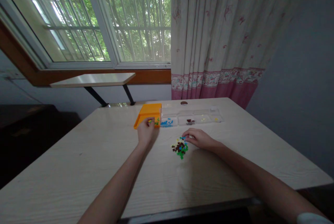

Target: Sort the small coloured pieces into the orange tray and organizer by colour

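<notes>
My left hand (146,130) is over the orange box (150,108), its fingers pinched together beside small green pieces (157,121) inside it. Whether a piece sits between those fingertips is hidden. On the table lies a mixed pile of tiny brown, green, blue and pale yellow pieces (180,147). My right hand (198,138) reaches its far right edge, thumb and forefinger closed close to some blue pieces; what they grip is too small to make out. Right of the orange box, a clear divided tray (174,121) holds blue pieces (167,122), brown pieces (190,121) and a few yellow ones (216,120).
A brown oval object (184,103) lies near the back edge of the pale wooden table (104,168). At the back left, a raised shelf (96,79) stands on black legs. Behind are a barred window and a patterned curtain (208,43).
</notes>
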{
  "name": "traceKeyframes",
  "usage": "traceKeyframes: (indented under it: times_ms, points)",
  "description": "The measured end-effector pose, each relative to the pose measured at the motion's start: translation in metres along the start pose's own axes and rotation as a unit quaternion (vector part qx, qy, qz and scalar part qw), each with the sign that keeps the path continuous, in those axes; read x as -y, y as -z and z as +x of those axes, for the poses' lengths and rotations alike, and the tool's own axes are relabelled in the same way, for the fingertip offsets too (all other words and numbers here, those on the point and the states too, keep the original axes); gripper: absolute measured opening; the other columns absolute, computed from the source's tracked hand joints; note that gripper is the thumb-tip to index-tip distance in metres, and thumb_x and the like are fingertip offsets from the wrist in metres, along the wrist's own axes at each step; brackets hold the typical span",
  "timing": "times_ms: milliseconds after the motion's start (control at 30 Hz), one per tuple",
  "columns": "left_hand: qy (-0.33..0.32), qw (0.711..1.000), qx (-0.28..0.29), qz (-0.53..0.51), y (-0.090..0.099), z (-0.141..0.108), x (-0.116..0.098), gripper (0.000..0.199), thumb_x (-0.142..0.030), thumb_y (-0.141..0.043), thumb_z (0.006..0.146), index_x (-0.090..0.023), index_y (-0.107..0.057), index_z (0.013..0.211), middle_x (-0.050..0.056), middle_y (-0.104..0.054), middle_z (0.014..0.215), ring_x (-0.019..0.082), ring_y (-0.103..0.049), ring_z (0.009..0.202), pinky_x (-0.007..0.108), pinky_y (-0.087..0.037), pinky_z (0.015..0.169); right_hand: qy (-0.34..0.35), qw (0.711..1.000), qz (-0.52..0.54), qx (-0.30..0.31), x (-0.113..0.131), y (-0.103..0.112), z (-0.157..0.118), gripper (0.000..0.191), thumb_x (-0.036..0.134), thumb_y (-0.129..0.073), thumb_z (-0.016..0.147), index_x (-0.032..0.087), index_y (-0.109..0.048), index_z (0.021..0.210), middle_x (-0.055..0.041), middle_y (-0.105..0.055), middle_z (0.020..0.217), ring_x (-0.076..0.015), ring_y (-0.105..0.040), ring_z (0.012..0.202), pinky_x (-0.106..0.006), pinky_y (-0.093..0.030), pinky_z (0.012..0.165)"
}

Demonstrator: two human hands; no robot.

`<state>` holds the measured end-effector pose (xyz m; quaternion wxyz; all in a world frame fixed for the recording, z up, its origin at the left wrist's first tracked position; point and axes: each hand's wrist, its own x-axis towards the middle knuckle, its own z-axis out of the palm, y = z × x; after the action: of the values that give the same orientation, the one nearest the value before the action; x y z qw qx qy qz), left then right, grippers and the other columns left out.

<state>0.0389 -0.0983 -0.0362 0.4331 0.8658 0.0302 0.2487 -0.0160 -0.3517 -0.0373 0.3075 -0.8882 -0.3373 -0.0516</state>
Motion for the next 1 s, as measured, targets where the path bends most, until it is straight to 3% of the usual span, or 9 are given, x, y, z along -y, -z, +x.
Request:
traceKeyframes:
  times_ms: [133, 267, 367, 533, 700, 800, 1000]
  points:
    - [-0.1, 0.988, 0.114, -0.025, -0.003, -0.014, -0.013, 0.029, -0.033, -0.044, 0.073, -0.015, -0.064, 0.083, -0.003, -0.047, 0.048, 0.009, -0.041, 0.045, 0.019, -0.029, 0.045, -0.009, 0.998, 0.043, -0.037, -0.001, -0.003, 0.002, 0.02, 0.027, -0.048, 0.082, 0.016, -0.061, 0.094, -0.0058, -0.062, 0.088, -0.0138, -0.056, 0.079, -0.023, -0.042, 0.07]
    - [-0.196, 0.95, 0.243, 0.007, -0.008, -0.041, -0.034, 0.025, -0.028, -0.043, 0.075, -0.017, -0.064, 0.084, -0.003, -0.05, 0.049, 0.009, -0.042, 0.046, 0.018, -0.029, 0.047, -0.028, 0.996, 0.059, -0.065, -0.002, -0.006, 0.004, 0.018, 0.027, -0.05, 0.081, 0.016, -0.063, 0.087, -0.0053, -0.064, 0.083, -0.0142, -0.056, 0.077, -0.023, -0.042, 0.069]
    - [-0.23, 0.93, 0.285, 0.035, -0.008, -0.058, -0.048, 0.024, -0.029, -0.044, 0.077, -0.021, -0.063, 0.088, -0.002, -0.055, 0.053, 0.009, -0.047, 0.048, 0.018, -0.029, 0.048, -0.054, 0.993, 0.075, -0.08, -0.002, -0.008, 0.005, 0.017, 0.028, -0.054, 0.079, 0.015, -0.064, 0.083, -0.0039, -0.063, 0.078, -0.0136, -0.055, 0.071, -0.023, -0.041, 0.065]
    - [-0.267, 0.916, 0.283, 0.102, -0.003, -0.065, -0.059, 0.025, -0.035, -0.044, 0.079, -0.024, -0.062, 0.093, -0.001, -0.06, 0.059, 0.01, -0.05, 0.05, 0.019, -0.029, 0.049, -0.086, 0.988, 0.103, -0.08, -0.002, -0.011, 0.006, 0.019, 0.032, -0.055, 0.077, 0.014, -0.062, 0.08, -0.0019, -0.06, 0.071, -0.0114, -0.05, 0.064, -0.021, -0.038, 0.058]
    - [-0.282, 0.912, 0.268, 0.132, -0.002, -0.064, -0.059, 0.024, -0.036, -0.042, 0.081, -0.025, -0.062, 0.09, -0.001, -0.063, 0.063, 0.011, -0.052, 0.052, 0.02, -0.028, 0.05, -0.111, 0.975, 0.182, -0.066, -0.002, -0.015, 0.006, 0.028, 0.039, -0.053, 0.077, 0.013, -0.058, 0.082, 0.0043, -0.044, 0.054, -0.0066, -0.035, 0.047, -0.017, -0.025, 0.043]
    - [-0.292, 0.907, 0.269, 0.14, -0.002, -0.063, -0.058, 0.022, -0.033, -0.043, 0.081, -0.025, -0.062, 0.088, -0.002, -0.064, 0.065, 0.011, -0.053, 0.054, 0.02, -0.028, 0.051, -0.106, 0.968, 0.219, -0.061, -0.001, -0.016, 0.006, 0.031, 0.042, -0.053, 0.075, 0.013, -0.056, 0.081, 0.0057, -0.039, 0.053, -0.006, -0.032, 0.045, -0.017, -0.023, 0.041]
    - [-0.294, 0.903, 0.287, 0.127, 0.0, -0.063, -0.059, 0.024, -0.03, -0.04, 0.082, -0.024, -0.062, 0.088, -0.001, -0.064, 0.068, 0.01, -0.052, 0.054, 0.019, -0.029, 0.052, -0.104, 0.973, 0.198, -0.059, 0.0, -0.016, 0.006, 0.03, 0.043, -0.051, 0.077, 0.014, -0.055, 0.081, 0.0055, -0.038, 0.054, -0.0066, -0.032, 0.047, -0.017, -0.023, 0.043]
